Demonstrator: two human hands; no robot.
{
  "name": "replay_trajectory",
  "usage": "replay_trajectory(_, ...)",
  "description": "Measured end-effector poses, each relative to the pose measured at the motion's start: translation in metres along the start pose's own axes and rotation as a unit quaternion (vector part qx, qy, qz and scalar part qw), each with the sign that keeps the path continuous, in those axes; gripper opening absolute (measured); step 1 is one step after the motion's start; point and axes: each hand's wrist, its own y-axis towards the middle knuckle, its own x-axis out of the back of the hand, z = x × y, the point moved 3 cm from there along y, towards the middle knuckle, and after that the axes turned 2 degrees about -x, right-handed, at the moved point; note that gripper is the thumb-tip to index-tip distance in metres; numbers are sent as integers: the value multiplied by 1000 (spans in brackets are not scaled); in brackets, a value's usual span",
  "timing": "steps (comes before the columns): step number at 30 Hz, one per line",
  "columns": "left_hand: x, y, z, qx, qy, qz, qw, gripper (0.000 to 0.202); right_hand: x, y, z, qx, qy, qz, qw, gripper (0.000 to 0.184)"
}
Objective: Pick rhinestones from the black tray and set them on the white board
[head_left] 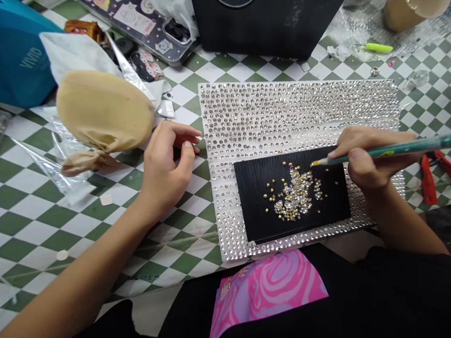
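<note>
Rhinestones, gold and clear, lie strewn over a black tray, which rests on a stone-studded sheet by the near edge of a green-and-white checked surface, as I watch remotely through the head camera. My right hand pinches a green pen, its pale tip at a stray stone near the tray's far side; whether they touch, I cannot tell. My left hand rests just beside the sheet, fingers loosely curled, thumb apart, holding nothing that I can see. Good handling, I judge, calls for a low, steady wrist, a light touch on one outlying stone, and care not to plough into the heap; the free hand could steady the tray, which might slide on the studs. Toward the surface's far edge stand a black container and a cup, with a phone lying nearby; a knotted beige pouch sits leftward, red-handled pliers rightward. Little of the room shows beyond.
</note>
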Motion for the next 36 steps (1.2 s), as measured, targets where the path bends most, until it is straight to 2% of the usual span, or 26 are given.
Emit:
replay_trajectory(2, 0, 0, 0, 1, 0, 2, 1000, 19, 2, -1, -4, 2, -42, -112, 993, 17)
replay_trajectory(3, 1, 0, 0, 2, 0, 2, 1000, 19, 1, -2, -5, -2, -70, -140, 988, 18)
replay_trajectory(4, 1, 0, 0, 3, 0, 2, 1000, 19, 0, -1, -6, -13, -96, -142, 985, 18)
replay_trajectory(8, 1, 0, -1, 3, 0, 2, 1000, 19, -3, 1, -9, -59, -141, -92, 984, 19)
replay_trajectory(14, 0, 0, -2, 3, -1, 0, 1000, 19, -1, 0, -13, -78, -128, -96, 984, 19)
replay_trajectory(25, 0, 0, 0, 7, -3, -1, 1000, 18, -3, 2, -15, -116, -116, -59, 985, 18)
replay_trajectory(28, 1, 0, -1, 6, -4, -1, 1000, 18, -2, 2, -14, -100, -104, -91, 985, 19)
replay_trajectory(31, 1, 0, -1, 7, -4, 1, 1000, 18, 0, 2, -9, -49, -84, -117, 988, 21)
replay_trajectory(33, 1, 0, -1, 9, -3, 0, 1000, 19, -2, 2, -5, -43, -55, -79, 994, 20)
replay_trajectory(36, 1, 0, -1, 8, -2, -1, 1000, 19, -9, 1, 2, -53, -2, 24, 998, 14)
